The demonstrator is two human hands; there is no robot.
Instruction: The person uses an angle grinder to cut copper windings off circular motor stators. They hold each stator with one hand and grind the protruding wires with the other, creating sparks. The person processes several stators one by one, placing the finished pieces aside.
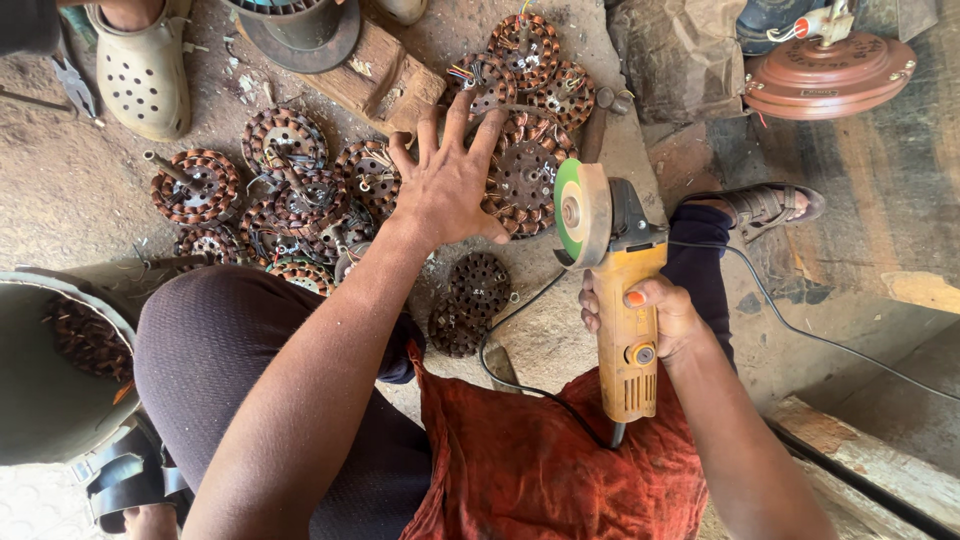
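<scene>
Many copper-wound stators (285, 190) crowd the dirt floor (60, 190) from nine to twelve o'clock, ribbed and round, little bare ground between them. Left hand (447, 183) hovers fingers spread, holding nothing, over a stator (527, 172) at centre. At three o'clock, right hand (655, 320) is wrapped tight round an orange grinder (620, 300), green disc (573, 212) just beside that stator's edge

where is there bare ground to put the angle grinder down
Bare ground lies right of the angle grinder, between its cord and the sandalled foot. Another patch lies far left, below the perforated clog. Under the left hand, wound stators crowd together.
</scene>
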